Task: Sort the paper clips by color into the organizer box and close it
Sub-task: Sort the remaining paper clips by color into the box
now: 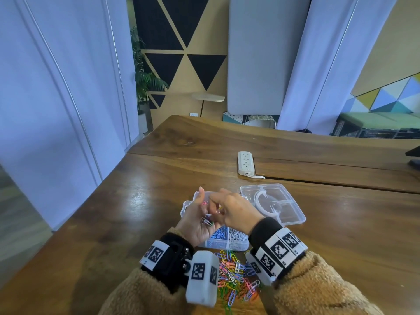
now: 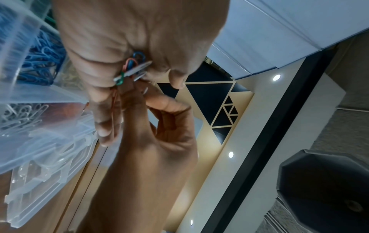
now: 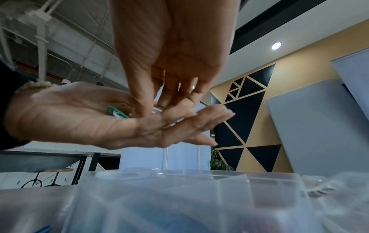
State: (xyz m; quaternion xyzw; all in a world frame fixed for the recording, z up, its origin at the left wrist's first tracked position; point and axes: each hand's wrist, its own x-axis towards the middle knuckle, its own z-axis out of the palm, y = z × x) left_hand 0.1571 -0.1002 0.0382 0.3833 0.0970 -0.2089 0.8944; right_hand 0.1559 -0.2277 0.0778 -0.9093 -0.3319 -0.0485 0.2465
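My left hand (image 1: 197, 221) is held palm up over the clear organizer box (image 1: 227, 246), carrying several mixed-colour paper clips (image 1: 206, 220) on its flat palm. In the right wrist view a green clip (image 3: 117, 112) shows on that palm (image 3: 79, 116). My right hand (image 1: 236, 212) reaches into the palm and pinches one clip (image 3: 156, 109) between thumb and fingers; its colour is unclear. The box has blue clips (image 1: 218, 234) and white clips (image 1: 235, 235) in separate compartments. Its lid (image 1: 293, 214) lies open to the right. A loose pile of clips (image 1: 234, 276) sits in front of the box.
A white power strip (image 1: 246, 163) lies beyond the box on the wooden table (image 1: 136, 212). The table's left edge runs diagonally near a white partition. A dark object (image 1: 413, 155) pokes in at the far right edge.
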